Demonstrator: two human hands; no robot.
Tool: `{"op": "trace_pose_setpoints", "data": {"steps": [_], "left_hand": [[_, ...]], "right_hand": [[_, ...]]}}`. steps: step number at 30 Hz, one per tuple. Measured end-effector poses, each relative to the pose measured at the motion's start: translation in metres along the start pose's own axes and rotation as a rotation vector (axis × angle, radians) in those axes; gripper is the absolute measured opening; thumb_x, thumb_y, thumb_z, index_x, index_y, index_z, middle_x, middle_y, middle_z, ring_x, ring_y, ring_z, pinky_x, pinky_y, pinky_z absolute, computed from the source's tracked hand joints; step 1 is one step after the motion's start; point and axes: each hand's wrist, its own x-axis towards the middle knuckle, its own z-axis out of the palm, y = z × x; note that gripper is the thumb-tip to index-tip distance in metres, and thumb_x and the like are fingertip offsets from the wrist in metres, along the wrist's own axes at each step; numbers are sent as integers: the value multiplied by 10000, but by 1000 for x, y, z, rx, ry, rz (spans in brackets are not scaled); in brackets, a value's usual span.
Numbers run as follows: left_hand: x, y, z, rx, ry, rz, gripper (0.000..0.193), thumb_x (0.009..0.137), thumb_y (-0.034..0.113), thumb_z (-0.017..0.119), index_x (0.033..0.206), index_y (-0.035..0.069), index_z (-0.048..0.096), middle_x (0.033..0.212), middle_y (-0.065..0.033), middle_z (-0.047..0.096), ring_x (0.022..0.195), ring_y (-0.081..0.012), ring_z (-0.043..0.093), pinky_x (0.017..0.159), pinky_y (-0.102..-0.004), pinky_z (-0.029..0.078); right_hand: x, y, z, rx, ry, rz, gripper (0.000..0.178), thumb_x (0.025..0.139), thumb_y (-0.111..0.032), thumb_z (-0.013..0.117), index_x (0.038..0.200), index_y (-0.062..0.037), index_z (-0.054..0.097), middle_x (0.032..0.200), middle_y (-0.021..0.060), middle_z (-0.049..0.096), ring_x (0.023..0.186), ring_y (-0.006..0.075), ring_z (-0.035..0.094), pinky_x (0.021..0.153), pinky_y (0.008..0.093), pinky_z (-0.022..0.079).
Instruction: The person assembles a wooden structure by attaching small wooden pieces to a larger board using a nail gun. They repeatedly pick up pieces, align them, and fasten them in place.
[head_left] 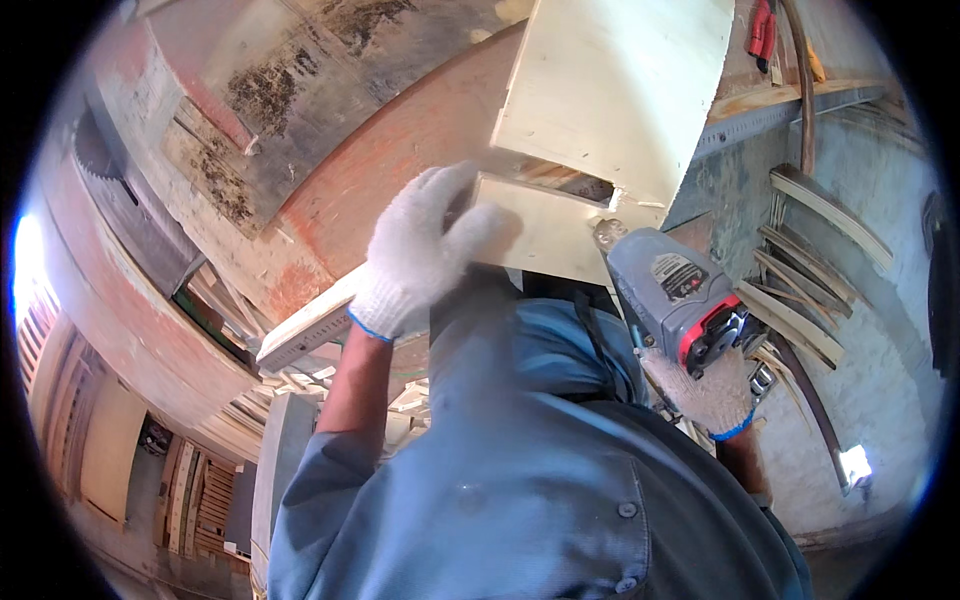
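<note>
A worn, reddish bench (430,125) spreads beneath the work. The pale board (620,85) lies over its near edge, with a dark, narrow gap crossing it close to the person. A grey-and-red power tool (665,275) stands at the right end of the board's near strip, its front end at the wood. The gloved left hand (420,250) is at that strip's left end, thumb apart from curved fingers; whether they grip cannot be told. The gloved right hand (705,395) holds the tool's rear, its fingers mostly hidden.
</note>
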Motion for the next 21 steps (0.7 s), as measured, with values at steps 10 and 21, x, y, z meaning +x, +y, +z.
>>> {"op": "trace_pose_setpoints", "data": {"steps": [10,21], "left_hand": [[-8,-8,34,435,219,139,453,1000,298,608,1360,23,614,1133,-208,681,1074,-412,636,932,-498,503],[-8,-19,49,365,337,238,541,976,184,608,1490,27,542,1084,-187,683,1002,-379,633,893,-475,501]], "right_hand": [[-5,-4,-1,50,-80,122,391,933,-345,725,1214,-76,687,1203,168,690,1121,390,642,968,472,509],[-14,4,12,88,34,136,378,868,-327,800,1128,-66,715,1020,129,740,947,353,717,825,452,568]]}}
